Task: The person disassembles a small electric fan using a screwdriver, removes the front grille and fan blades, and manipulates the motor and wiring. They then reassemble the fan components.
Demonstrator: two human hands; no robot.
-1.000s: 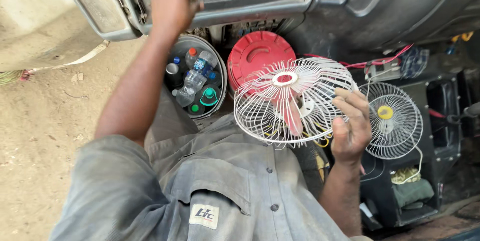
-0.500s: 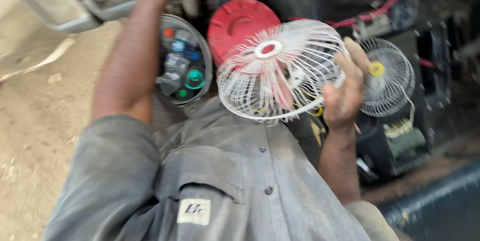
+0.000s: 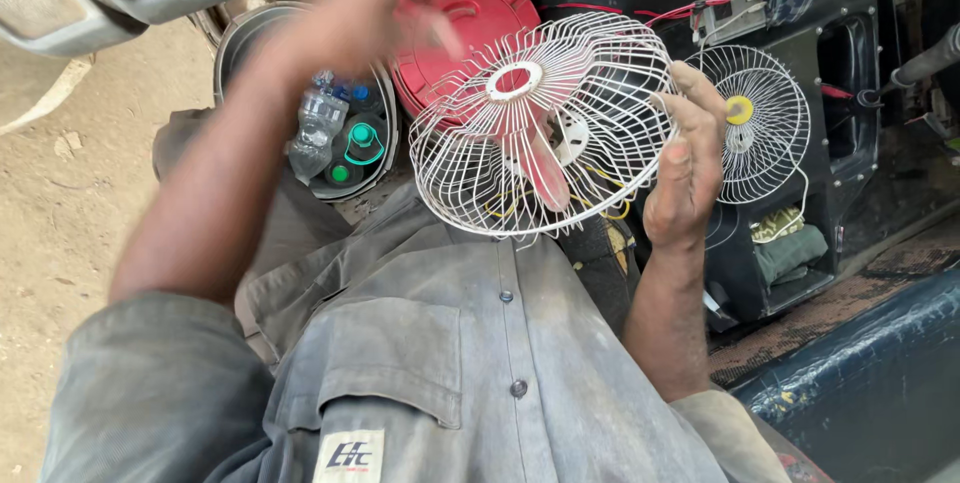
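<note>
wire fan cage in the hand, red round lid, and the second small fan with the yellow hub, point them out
wire fan cage [image 3: 600, 73], head view, on the white wire ribs right of its red-ringed centre.
red round lid [image 3: 470, 13], head view, on its flat top.
small fan with yellow hub [image 3: 741, 110], head view, on the yellow hub.

A fan guard [image 3: 545, 123] of thin white-coated metal wire is showing a smooth, slightly glossy finish, with a red plastic hub at its middle and a matt red plastic blade behind the wires. The right hand [image 3: 685, 168] is gripping its rim. A second wire guard [image 3: 755, 123] nearby is looking the same, with a yellow plastic centre. A round red lid [image 3: 470, 18] is appearing as smooth, faintly shiny plastic. Clear, crinkled plastic bottles [image 3: 325, 128] are lying in a dull grey metal tub [image 3: 235, 43]. The shirt [image 3: 450, 363] is looking like coarse, dusty grey cloth with plastic buttons. The ground [image 3: 60, 203] is appearing as rough, dry dirt.
</note>
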